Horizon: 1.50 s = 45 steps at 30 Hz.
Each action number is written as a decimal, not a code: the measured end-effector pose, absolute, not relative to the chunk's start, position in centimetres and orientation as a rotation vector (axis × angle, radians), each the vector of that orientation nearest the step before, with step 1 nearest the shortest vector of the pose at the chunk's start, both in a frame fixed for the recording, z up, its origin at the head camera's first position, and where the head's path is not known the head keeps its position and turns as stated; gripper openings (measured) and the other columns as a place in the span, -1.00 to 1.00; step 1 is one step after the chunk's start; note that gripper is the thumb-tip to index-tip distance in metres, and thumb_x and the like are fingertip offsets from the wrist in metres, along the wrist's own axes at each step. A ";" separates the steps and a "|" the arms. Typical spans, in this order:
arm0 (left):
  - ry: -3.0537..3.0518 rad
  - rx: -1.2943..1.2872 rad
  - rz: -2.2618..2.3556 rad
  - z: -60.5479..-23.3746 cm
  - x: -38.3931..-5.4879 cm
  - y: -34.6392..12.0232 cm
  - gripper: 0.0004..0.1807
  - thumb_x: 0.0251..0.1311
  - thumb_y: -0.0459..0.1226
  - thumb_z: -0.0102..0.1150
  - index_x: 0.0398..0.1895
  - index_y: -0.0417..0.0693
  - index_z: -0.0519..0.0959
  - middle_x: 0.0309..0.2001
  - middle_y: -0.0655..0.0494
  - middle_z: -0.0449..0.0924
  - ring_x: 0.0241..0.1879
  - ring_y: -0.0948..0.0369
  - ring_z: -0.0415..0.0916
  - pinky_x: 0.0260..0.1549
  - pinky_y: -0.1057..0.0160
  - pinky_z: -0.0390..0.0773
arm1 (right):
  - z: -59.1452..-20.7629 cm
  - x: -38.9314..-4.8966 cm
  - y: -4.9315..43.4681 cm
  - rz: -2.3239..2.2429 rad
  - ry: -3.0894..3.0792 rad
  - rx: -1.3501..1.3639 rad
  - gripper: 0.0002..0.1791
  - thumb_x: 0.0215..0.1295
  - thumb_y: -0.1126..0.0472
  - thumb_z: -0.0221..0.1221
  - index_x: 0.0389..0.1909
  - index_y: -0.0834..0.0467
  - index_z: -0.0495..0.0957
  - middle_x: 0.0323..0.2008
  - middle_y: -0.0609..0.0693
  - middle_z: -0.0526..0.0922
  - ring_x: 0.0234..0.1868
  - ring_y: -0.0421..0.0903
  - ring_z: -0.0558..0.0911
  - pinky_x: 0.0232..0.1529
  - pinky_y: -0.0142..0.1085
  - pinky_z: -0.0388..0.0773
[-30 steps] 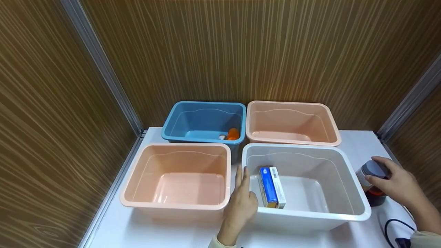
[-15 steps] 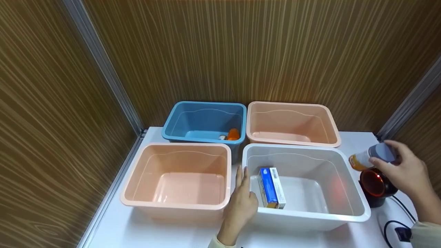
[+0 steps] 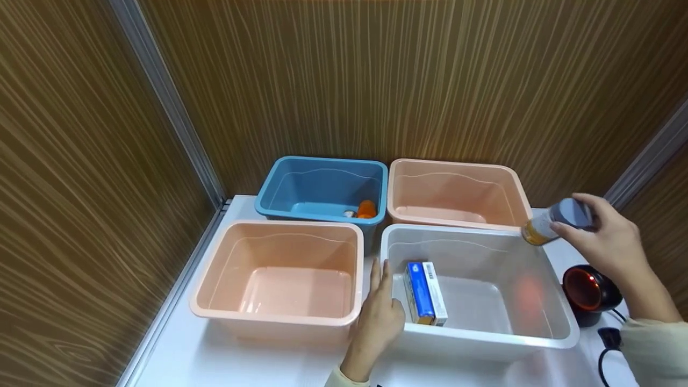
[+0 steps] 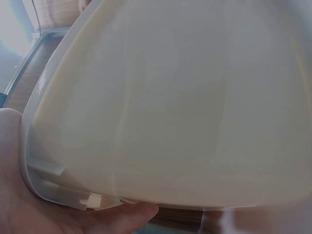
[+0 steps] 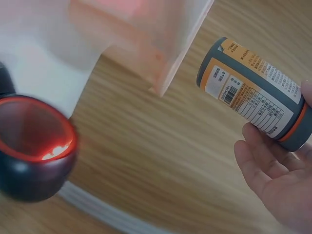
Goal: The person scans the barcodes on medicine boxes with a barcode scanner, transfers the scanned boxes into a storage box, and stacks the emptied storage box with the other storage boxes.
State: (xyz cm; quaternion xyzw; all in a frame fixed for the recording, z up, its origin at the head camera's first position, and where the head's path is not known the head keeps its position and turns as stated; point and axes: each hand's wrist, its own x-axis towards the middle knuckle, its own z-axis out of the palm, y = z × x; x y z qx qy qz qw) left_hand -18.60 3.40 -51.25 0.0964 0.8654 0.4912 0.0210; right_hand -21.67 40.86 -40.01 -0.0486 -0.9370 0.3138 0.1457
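The right hand (image 3: 613,242) is clamped on the cap end of a bottle (image 3: 553,220), its thumb at one side of the grey cap and fingers round the other. The bottle is tilted, its base pointing left, and held up at the far right corner of the white bin (image 3: 473,334); the right wrist view shows it well apart from the bins, with orange and white panels, a barcode and a printed grid on its label. The left hand (image 3: 379,314) touches the near left corner of the white bin, with two fingers straight and slightly apart; the left wrist view has the palm against the rim. Inside the white bin, toward its left wall, a blue box (image 3: 419,293) and a white box (image 3: 436,294) lie side by side. Left of that bin is the near pink bin (image 3: 293,252); behind these two stand the blue bin (image 3: 322,185), far left, and the far pink bin (image 3: 451,191), far right. An orange item (image 3: 367,208) sits in the near right part of the blue bin, just beside a small white item (image 3: 349,213) too small to make out. Just right of the white bin, a black device (image 3: 588,290) with a red-lit face throws a red glow on the bin's right wall. A black cable (image 3: 603,363) lies near it on the white table (image 3: 290,365). Wood-grain panels (image 3: 344,80) rise at the far side, left and right.
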 end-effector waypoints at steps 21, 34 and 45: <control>2.705 0.288 1.523 -51.4 -18.5 3.7 -0.22 0.29 -0.50 -0.07 0.60 -0.15 0.06 0.63 -0.03 -0.21 -0.09 0.07 0.56 -0.68 0.33 0.40 | -38.1 -29.4 30.5 0.953 -2.705 0.400 -0.33 0.24 0.20 0.40 0.35 0.20 0.42 0.18 0.26 0.50 0.08 0.29 0.56 0.02 0.22 0.53; 2.717 0.334 1.552 -51.1 -18.4 3.7 -0.22 0.24 -0.54 -0.06 0.58 -0.24 0.08 0.62 -0.11 -0.18 0.09 0.03 0.49 -0.61 0.35 0.41 | -37.9 -34.3 25.5 0.921 -2.872 0.454 -0.30 0.30 0.09 0.35 0.36 0.29 0.36 0.16 0.31 0.50 0.11 0.26 0.53 0.07 0.16 0.50; 2.682 0.300 1.563 -51.0 -17.9 4.0 -0.22 0.27 -0.53 -0.06 0.59 -0.18 0.07 0.63 -0.04 -0.20 -0.21 0.13 0.54 -0.65 0.35 0.42 | -37.4 -36.8 20.6 0.945 -2.840 0.519 -0.32 0.26 0.19 0.34 0.36 0.30 0.36 0.19 0.27 0.46 0.11 0.21 0.49 0.12 0.11 0.50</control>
